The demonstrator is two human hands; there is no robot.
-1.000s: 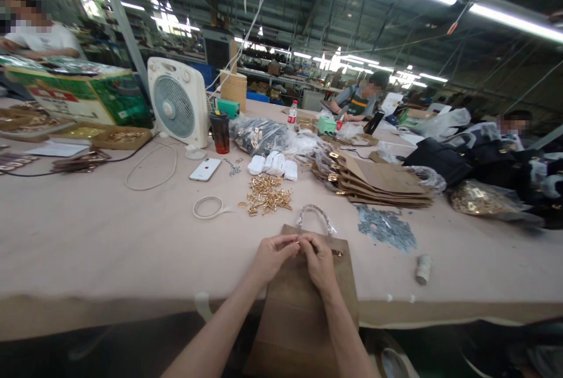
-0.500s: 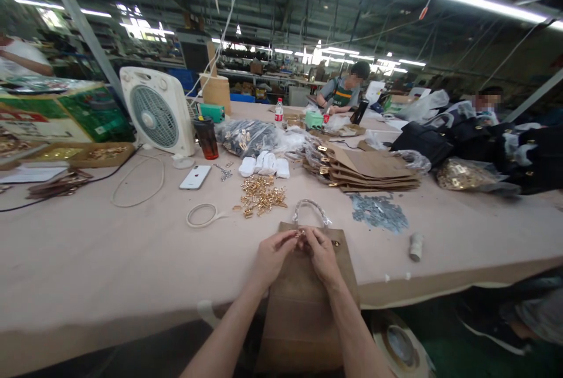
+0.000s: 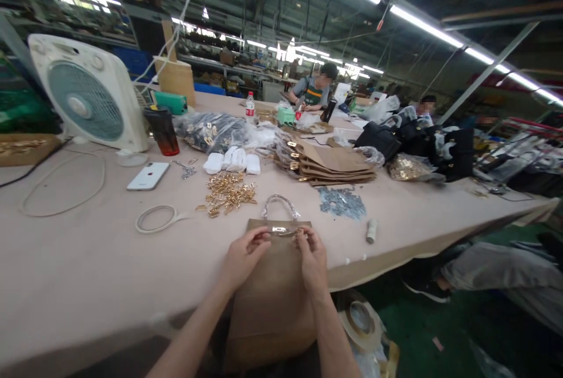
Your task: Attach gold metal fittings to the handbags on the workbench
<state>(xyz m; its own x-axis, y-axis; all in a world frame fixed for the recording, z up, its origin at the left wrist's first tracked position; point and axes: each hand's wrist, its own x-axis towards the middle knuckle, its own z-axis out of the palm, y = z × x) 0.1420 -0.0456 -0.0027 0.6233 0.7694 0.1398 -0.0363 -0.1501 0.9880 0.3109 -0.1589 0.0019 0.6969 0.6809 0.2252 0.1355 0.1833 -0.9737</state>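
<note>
A brown handbag (image 3: 277,284) leans against the table edge before me, its plastic-wrapped handle (image 3: 281,197) standing up. Across its top runs a narrow strap with a shiny gold metal plate (image 3: 278,229). At the strap's left end, my left hand (image 3: 241,256) is closed with thumb and fingertips on the bag's upper edge. My right hand (image 3: 314,257) pinches at the right end; whatever small piece its fingertips hold is too small to make out. Beyond the bag lie a pile of gold metal fittings (image 3: 229,192) and, further right, a scatter of small grey pieces (image 3: 342,202).
A tape roll (image 3: 155,219), a phone (image 3: 148,176), a tumbler (image 3: 162,130) and a fan (image 3: 85,93) occupy the left side. Stacked brown bag panels (image 3: 334,164) and black bags (image 3: 378,143) lie right. A small pale roll (image 3: 372,231) stands near the edge. Another person (image 3: 312,90) sits across.
My hands, close together before, have moved apart to either side of the gold plate, which now shows between them. The camera view has turned right.
</note>
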